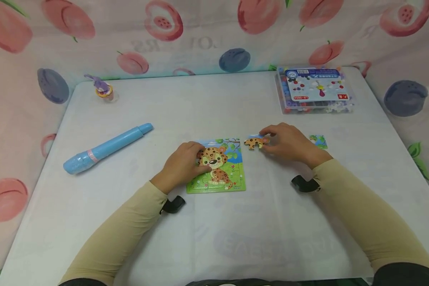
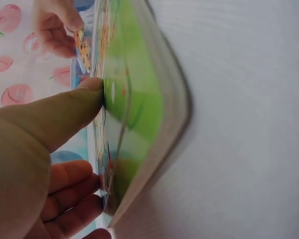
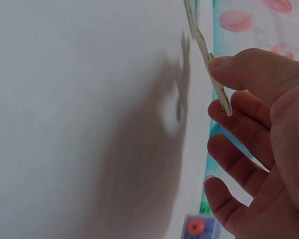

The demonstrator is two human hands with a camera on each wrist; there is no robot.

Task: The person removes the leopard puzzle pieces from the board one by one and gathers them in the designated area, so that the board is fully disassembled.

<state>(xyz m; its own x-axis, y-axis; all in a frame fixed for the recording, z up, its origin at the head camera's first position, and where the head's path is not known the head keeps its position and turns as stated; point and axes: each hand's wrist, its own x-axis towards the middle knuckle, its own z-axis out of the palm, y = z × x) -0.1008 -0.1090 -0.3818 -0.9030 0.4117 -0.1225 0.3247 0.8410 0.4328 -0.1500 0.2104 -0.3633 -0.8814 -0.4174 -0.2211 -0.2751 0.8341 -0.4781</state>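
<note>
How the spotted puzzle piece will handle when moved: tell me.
The spotted puzzle piece is probably stiff: pinched at one end by the right hand, it shows no clear sag. It should be light, looking thin edge-on.

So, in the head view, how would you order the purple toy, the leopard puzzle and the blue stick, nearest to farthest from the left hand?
1. Leopard puzzle: touching the left hand, on its right.
2. Blue stick: to the hand's left.
3. Purple toy: near the far left corner of the table.
</note>
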